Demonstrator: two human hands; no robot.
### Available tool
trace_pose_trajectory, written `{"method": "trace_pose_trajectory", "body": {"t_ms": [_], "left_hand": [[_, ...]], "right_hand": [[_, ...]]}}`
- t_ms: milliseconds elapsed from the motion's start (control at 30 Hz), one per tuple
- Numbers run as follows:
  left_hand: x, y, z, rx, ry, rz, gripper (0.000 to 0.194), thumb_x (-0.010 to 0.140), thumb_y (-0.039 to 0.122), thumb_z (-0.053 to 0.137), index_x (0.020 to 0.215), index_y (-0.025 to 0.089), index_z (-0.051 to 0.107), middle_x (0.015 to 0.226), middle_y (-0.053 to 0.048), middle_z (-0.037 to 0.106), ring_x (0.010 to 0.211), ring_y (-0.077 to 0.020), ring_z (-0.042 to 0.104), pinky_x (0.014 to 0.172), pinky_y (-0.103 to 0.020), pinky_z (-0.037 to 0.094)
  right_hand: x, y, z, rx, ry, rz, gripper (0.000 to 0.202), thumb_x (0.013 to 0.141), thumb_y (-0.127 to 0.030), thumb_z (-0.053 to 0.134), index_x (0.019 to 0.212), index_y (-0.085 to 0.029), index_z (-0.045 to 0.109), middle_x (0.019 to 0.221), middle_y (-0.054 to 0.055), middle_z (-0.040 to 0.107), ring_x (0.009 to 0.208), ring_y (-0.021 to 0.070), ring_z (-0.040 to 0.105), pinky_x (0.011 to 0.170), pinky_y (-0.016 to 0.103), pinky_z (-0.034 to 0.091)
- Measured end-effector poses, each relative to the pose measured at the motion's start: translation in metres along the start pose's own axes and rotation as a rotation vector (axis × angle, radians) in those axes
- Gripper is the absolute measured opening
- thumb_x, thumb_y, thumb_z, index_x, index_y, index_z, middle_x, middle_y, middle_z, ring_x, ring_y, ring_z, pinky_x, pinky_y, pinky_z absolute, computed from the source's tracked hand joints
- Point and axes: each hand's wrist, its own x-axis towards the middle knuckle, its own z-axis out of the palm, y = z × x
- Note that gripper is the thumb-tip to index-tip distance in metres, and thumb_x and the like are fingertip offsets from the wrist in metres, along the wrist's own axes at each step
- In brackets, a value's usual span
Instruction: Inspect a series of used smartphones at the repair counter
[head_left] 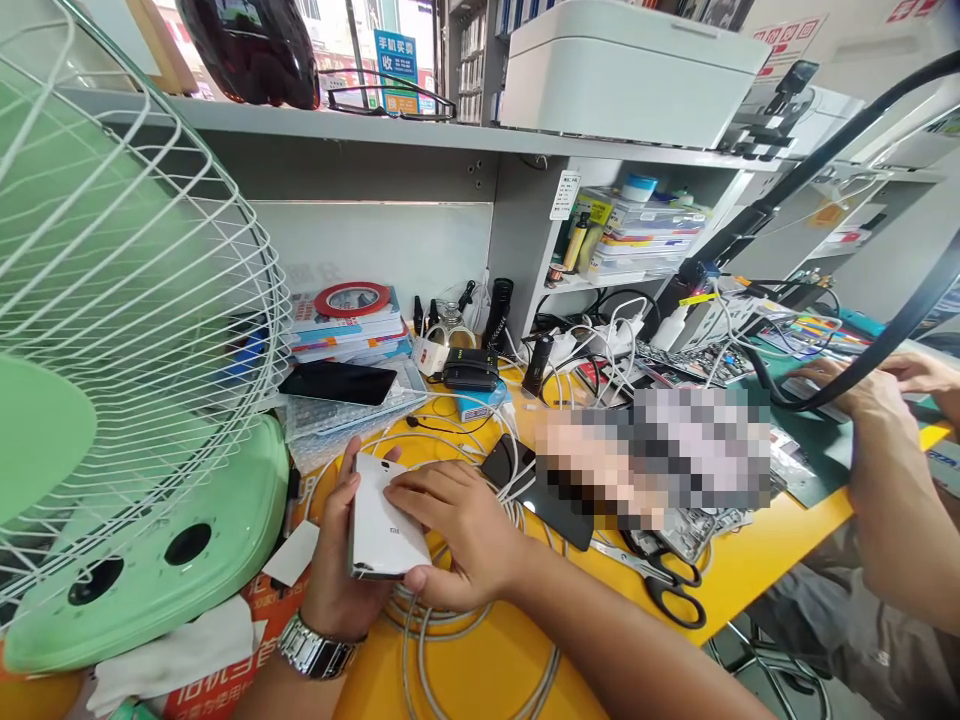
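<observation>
A white smartphone (381,535) with a "mi" logo lies back side up in my left hand (336,560), tilted over the yellow table. The fingers and thumb of that hand wrap its left side and underside, and a metal watch (315,648) sits on the wrist. My right hand (476,530) grips the phone from the right, fingertips on the upper back and thumb at the lower corner. The phone's screen side is hidden. Just beyond my right hand, a dark phone (559,512) lies on the table, and coiled grey cable (450,628) runs beneath both hands.
A green fan (225,520) with a white wire guard stands close on the left. Black-handled scissors (667,585) lie right of my forearm. Behind are a black phone (337,382) on bubble wrap and tangled cables. Another person's hands (862,385) work at a green mat; part is pixelated.
</observation>
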Motion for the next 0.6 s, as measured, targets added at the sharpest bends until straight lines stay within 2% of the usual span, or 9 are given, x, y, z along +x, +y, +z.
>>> {"method": "trace_pose_trajectory", "body": {"t_ms": [133, 200, 333, 467, 600], "left_hand": [[0.0030, -0.0001, -0.0026, 0.068, -0.013, 0.050, 0.054, 0.082, 0.037, 0.058, 0.135, 0.041, 0.052, 0.123, 0.000, 0.065, 0.089, -0.0193, 0.063, 0.065, -0.028, 0.050], [0.0040, -0.0005, -0.0026, 0.080, -0.003, 0.058, 0.055, 0.081, 0.039, 0.059, 0.135, 0.040, 0.052, 0.121, 0.000, 0.066, 0.088, -0.0185, 0.063, 0.063, -0.026, 0.049], [0.0029, -0.0009, -0.0006, 0.033, 0.054, 0.048, 0.053, 0.083, 0.040, 0.057, 0.135, 0.038, 0.053, 0.116, -0.001, 0.069, 0.096, -0.0194, 0.063, 0.076, -0.028, 0.050], [0.0019, -0.0012, -0.0002, 0.043, 0.013, 0.036, 0.049, 0.087, 0.038, 0.053, 0.136, 0.040, 0.051, 0.120, 0.001, 0.068, 0.101, -0.0184, 0.062, 0.080, -0.029, 0.049], [0.0028, -0.0017, 0.0001, 0.014, 0.013, 0.007, 0.048, 0.086, 0.042, 0.054, 0.133, 0.039, 0.054, 0.119, 0.001, 0.068, 0.109, -0.0223, 0.061, 0.089, -0.032, 0.047]], "right_hand": [[-0.0023, 0.0001, 0.0037, -0.034, -0.035, -0.022, 0.069, 0.085, -0.066, 0.038, 0.130, -0.016, 0.050, 0.126, 0.015, 0.061, 0.112, 0.0265, 0.056, 0.096, 0.045, 0.044], [-0.0026, -0.0004, 0.0051, -0.045, -0.031, -0.034, 0.070, 0.082, -0.067, 0.043, 0.130, -0.016, 0.049, 0.126, 0.015, 0.061, 0.113, 0.0267, 0.056, 0.096, 0.045, 0.044], [-0.0023, -0.0013, 0.0060, -0.035, 0.004, -0.058, 0.069, 0.081, -0.066, 0.046, 0.128, -0.017, 0.051, 0.125, 0.015, 0.063, 0.114, 0.0269, 0.058, 0.097, 0.044, 0.044], [-0.0027, -0.0003, 0.0068, -0.053, 0.002, -0.067, 0.070, 0.080, -0.067, 0.048, 0.128, -0.016, 0.050, 0.123, 0.014, 0.063, 0.115, 0.0254, 0.057, 0.097, 0.043, 0.044], [-0.0030, 0.0014, 0.0084, -0.097, 0.015, -0.084, 0.070, 0.079, -0.068, 0.048, 0.126, -0.016, 0.051, 0.121, 0.014, 0.064, 0.112, 0.0251, 0.058, 0.095, 0.042, 0.045]]}}
